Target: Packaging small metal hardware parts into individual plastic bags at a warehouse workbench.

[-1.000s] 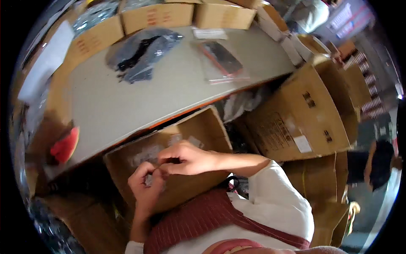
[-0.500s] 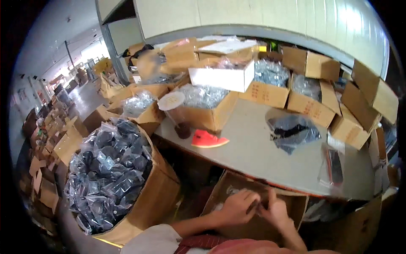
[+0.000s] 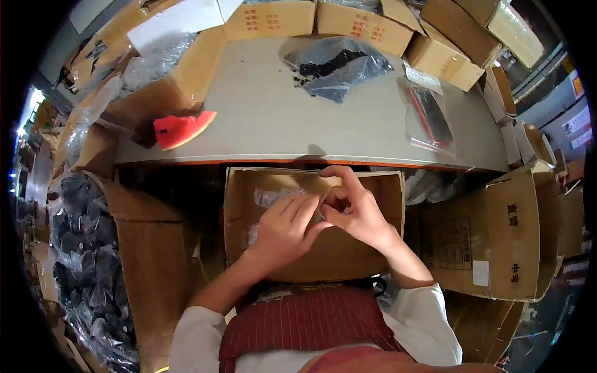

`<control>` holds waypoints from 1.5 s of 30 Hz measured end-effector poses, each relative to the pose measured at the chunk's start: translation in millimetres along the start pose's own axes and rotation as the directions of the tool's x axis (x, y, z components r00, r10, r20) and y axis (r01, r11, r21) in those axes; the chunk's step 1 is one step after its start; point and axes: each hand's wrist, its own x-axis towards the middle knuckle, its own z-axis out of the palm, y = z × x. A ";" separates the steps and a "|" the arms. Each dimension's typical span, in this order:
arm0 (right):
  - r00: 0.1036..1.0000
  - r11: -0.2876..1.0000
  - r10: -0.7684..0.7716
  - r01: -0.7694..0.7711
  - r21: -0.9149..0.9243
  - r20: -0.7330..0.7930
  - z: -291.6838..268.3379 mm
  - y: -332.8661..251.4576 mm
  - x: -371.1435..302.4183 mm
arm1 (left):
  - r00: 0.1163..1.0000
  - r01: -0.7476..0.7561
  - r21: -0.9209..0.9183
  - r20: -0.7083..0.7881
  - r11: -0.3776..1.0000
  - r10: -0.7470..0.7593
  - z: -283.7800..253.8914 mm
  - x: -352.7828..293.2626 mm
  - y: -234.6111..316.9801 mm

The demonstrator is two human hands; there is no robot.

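Bending both hands inward over an open cardboard box (image 3: pixel 336 264), the person works just in front of a grey table (image 3: pixel 249 124) with an orange-red edge. On its top, a watermelon slice (image 3: pixel 180 129) lies toward the left, a clear bag of black pieces (image 3: pixel 336 62) near the back, and a flat clear pouch with a dark insert (image 3: pixel 430 117) at the right. Cartons (image 3: pixel 270 20) line the far side, next to a white box (image 3: pixel 186 23). On the left stands a large carton (image 3: pixel 152 267) full of dark bagged items (image 3: pixel 90 248); on the right, a tall open carton (image 3: pixel 485 230).

The left hand (image 3: pixel 284 227) is half closed, its fingers bent; the right hand (image 3: pixel 357 214) curls thumb and index finger toward it. Their fingertips meet or nearly meet, and whether anything is gripped there cannot be told. Clear plastic pieces (image 3: pixel 280 197) lie in the box beneath.

Half a second ago the view was turned left, taking in a long aisle, a pale wall and a lidded cup beside the slice; now it faces the table squarely. The hands remain close together above the box, and the slice, bag and pouch keep their places.
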 end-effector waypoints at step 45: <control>0.935 0.244 -0.346 0.165 -0.956 0.073 -58.0 2.3 149.1 | 0.950 0.309 -0.302 0.140 0.902 -0.278 5.9 -12.2 -11.0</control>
